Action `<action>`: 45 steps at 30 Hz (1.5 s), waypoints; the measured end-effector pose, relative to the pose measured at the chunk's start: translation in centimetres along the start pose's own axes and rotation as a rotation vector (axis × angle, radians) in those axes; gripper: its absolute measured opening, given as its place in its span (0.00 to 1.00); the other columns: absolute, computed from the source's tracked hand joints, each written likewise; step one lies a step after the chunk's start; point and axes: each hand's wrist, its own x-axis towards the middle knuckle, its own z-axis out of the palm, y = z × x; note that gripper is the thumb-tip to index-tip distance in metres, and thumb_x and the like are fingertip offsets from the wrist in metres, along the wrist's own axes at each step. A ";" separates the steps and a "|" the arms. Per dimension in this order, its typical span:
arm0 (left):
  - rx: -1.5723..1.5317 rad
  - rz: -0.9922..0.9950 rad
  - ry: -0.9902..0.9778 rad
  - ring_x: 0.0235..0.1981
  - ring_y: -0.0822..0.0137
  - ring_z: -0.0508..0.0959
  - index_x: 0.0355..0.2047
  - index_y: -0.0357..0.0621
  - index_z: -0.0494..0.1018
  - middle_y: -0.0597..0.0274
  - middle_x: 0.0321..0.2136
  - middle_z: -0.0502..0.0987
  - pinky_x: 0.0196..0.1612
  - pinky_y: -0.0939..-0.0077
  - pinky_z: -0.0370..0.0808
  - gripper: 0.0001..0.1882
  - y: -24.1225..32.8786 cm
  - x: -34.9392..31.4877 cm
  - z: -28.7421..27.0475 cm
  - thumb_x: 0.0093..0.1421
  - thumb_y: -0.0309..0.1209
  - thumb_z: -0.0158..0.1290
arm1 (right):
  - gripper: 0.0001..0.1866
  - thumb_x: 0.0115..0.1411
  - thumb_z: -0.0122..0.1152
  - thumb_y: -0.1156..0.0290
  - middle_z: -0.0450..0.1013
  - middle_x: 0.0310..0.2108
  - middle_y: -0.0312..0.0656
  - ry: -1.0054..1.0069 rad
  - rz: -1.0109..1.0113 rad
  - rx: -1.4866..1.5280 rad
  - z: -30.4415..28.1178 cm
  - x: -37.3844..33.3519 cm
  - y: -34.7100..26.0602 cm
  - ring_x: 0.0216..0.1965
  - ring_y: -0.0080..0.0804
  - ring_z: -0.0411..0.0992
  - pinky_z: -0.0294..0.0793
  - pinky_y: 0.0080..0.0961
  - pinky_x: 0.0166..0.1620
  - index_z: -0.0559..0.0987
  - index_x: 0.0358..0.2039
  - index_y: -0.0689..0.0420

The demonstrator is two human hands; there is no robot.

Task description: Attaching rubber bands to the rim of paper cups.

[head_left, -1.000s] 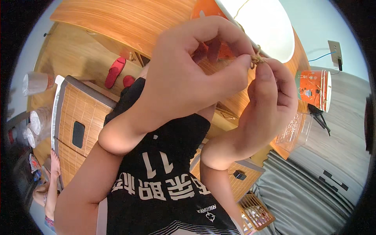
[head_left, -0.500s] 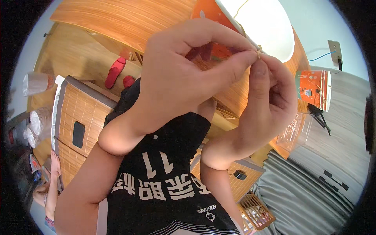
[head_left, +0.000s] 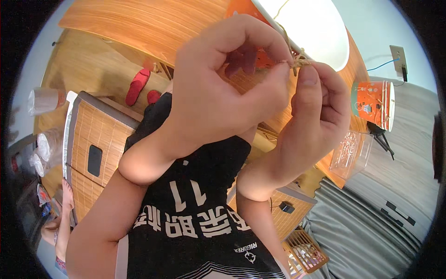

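Head | knotted twine [head_left: 301,62]: crosswise below, rising leftward above | left hand [head_left: 223,83], right hand [head_left: 320,100]: grip pinching it

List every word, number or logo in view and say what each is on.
I won't copy wording; here is where it stands.
Black shirt: a large white number.
Black shirt: a row of large white characters below the number.
Black shirt: a small white word with a round emblem below, lower right.
Small orange bucket: white drawings; any lettering too small to read.
Large orange bucket: printed side mostly hidden.
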 end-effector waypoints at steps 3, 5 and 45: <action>-0.048 0.038 -0.007 0.36 0.79 0.74 0.40 0.36 0.71 0.64 0.36 0.76 0.41 0.85 0.71 0.10 0.0 0.0 0.0 0.57 0.16 0.52 | 0.04 0.58 0.64 0.80 0.68 0.19 0.27 0.011 0.013 0.002 0.0 0.0 -0.1 0.21 0.08 0.60 0.55 0.07 0.25 0.79 0.35 0.63; -0.035 0.037 0.005 0.36 0.79 0.74 0.41 0.36 0.71 0.64 0.36 0.76 0.41 0.85 0.71 0.12 0.1 0.0 0.1 0.56 0.16 0.53 | 0.04 0.58 0.64 0.80 0.70 0.21 0.28 -0.012 0.014 0.016 0.0 0.0 -0.1 0.22 0.09 0.62 0.56 0.07 0.26 0.79 0.35 0.63; 0.182 -0.017 -0.005 0.27 0.83 0.66 0.35 0.36 0.80 0.69 0.29 0.73 0.30 0.89 0.64 0.07 2.5 2.3 -1.7 0.54 0.18 0.62 | 0.13 0.59 0.63 0.80 0.76 0.38 0.39 0.125 0.330 0.868 4.5 -3.4 3.2 0.32 0.16 0.71 0.69 0.13 0.31 0.74 0.44 0.61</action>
